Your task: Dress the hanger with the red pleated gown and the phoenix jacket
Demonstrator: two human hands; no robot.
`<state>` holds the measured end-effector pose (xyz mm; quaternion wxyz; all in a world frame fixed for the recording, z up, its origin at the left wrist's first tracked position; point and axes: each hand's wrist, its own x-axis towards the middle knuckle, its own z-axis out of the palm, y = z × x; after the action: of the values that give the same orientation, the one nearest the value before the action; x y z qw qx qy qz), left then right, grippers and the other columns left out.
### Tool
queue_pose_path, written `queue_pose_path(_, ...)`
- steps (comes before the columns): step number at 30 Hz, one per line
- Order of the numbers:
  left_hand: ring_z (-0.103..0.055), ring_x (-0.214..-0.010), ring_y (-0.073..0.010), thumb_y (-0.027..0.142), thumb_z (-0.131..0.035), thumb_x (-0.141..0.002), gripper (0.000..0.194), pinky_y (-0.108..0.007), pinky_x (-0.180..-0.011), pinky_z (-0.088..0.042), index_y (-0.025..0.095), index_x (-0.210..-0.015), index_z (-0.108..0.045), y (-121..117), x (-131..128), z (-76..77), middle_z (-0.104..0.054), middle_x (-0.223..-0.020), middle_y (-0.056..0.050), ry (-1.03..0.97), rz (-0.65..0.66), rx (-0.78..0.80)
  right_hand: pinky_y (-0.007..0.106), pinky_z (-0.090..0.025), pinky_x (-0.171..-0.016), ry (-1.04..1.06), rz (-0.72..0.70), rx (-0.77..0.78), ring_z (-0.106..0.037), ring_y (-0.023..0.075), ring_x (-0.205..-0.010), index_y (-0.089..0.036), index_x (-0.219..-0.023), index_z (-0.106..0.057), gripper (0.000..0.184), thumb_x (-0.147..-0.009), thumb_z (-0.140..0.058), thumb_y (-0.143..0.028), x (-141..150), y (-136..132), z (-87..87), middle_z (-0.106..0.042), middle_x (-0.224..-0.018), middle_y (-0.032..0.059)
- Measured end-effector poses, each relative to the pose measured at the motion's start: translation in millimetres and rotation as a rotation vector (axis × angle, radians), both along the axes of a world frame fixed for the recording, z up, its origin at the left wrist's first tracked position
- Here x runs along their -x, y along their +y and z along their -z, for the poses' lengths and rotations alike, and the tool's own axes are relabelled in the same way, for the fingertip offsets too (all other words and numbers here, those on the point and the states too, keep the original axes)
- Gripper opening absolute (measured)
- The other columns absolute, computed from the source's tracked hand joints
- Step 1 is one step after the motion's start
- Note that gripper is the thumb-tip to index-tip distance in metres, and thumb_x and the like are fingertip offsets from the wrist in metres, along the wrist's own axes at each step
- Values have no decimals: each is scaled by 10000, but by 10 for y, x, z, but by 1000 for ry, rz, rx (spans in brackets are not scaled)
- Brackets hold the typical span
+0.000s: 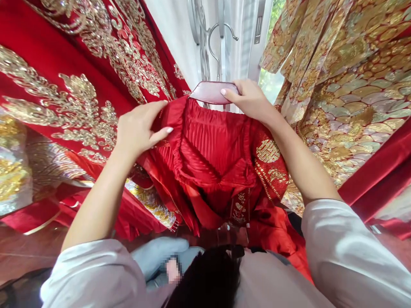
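Note:
A red dress (218, 137) with a pleated bodice and gold embroidery hangs in front of me on a pale, red-rimmed hanger (210, 93). My right hand (248, 98) is closed on the hanger's right part, thumb lying across its front. At the dress's left shoulder, my left hand (136, 128) pinches the red fabric between thumb and fingers; some fingertips are hidden behind the cloth. The hanger's metal hook (213, 49) rises toward the rack, and whether it rests on a bar is unclear.
Red garments with gold sequin embroidery (80, 94) crowd the left side. A gold-patterned garment (346, 85) hangs at right. Behind are metal rack bars (221, 25) and a window frame (258, 34). Light blue jeans (160, 252) and dark hair (208, 278) show below.

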<state>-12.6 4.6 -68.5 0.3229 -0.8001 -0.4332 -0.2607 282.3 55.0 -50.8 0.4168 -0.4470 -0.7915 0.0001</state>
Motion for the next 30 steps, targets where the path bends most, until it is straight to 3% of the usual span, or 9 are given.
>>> queue_pose_path(2, -516, -1205, -307, 791, -318, -813, 901, -412, -1008, -425, 87, -1355, -467, 13, 198, 190, -534, -1318, -184, 38, 96, -36, 249, -293, -543, 35, -61, 99, -374, 103, -528, -188, -570, -361, 364, -886, -532, -247, -23, -82, -84, -364, -531, -17)
queue_pose_path(4, -452, -1255, -356, 795, -469, -745, 951, -471, -1062, -365, 76, -1366, -437, 17, 369, 374, -463, -1369, -225, 78, 81, -66, 249, -287, -513, 91, -142, 247, -379, 95, -488, -182, -553, -397, 358, -870, -550, -245, -39, -140, -164, -403, -510, -12)
queue_pose_path(8, -463, -1224, -353, 470, -534, -872, 616, -481, -1011, -407, 93, -1350, -444, 6, 495, 587, -480, -1316, -243, 24, -96, -10, 259, -337, -479, 203, -213, 425, -390, 90, -439, -175, -545, -474, 324, -808, -629, -283, -36, -197, -274, -478, -492, 12)
queue_pose_path(12, -564, -1043, -298, 196, -391, -895, 373, -401, -813, -501, 135, -1219, -565, 28, 409, 559, -594, -1121, -194, -77, -209, 62, 254, -321, -445, 133, -206, 389, -368, 84, -414, -173, -527, -492, 327, -750, -687, -313, -6, -198, -292, -452, -450, 4)
queue_pose_path(15, -603, -898, -237, 119, -348, -849, 350, -354, -791, -494, 107, -1062, -625, 51, 316, 437, -637, -930, -150, -192, -68, 19, 258, -328, -453, 72, -173, 333, -438, 118, -463, -173, -554, -522, 292, -705, -729, -314, 2, -115, -271, -444, -452, 7)
queue_pose_path(19, -597, -731, -148, 163, -365, -854, 304, -282, -736, -472, 84, -912, -652, -34, 141, 149, -640, -801, -67, -423, 136, -259, 279, -373, -504, 31, -145, 258, -513, 176, -573, -189, -587, -516, 314, -668, -756, -374, -19, -2, -264, -418, -460, 14)
queue_pose_path(23, -606, -744, -131, 158, -406, -813, 280, -259, -732, -458, 85, -877, -669, -224, -122, -21, -645, -780, -29, -526, 245, -330, 290, -355, -506, -9, -52, 283, -498, 173, -567, -198, -538, -480, 338, -669, -735, -377, -33, -39, -305, -443, -479, 28)
queue_pose_path(27, -612, -708, -127, 126, -383, -798, 282, -239, -679, -472, 138, -883, -652, -332, -340, 259, -666, -783, -22, -563, 261, -207, 288, -330, -532, -57, -39, 274, -477, 166, -567, -196, -522, -451, 351, -679, -723, -354, -26, -138, -362, -413, -474, 20)
queue_pose_path(30, -625, -689, -155, 164, -391, -809, 249, -254, -648, -491, 172, -920, -614, -286, -399, 536, -675, -804, -43, -292, 144, 152, 268, -289, -533, -118, 37, 276, -418, 131, -553, -190, -538, -430, 360, -704, -707, -348, -1, -221, -394, -385, -492, -1)
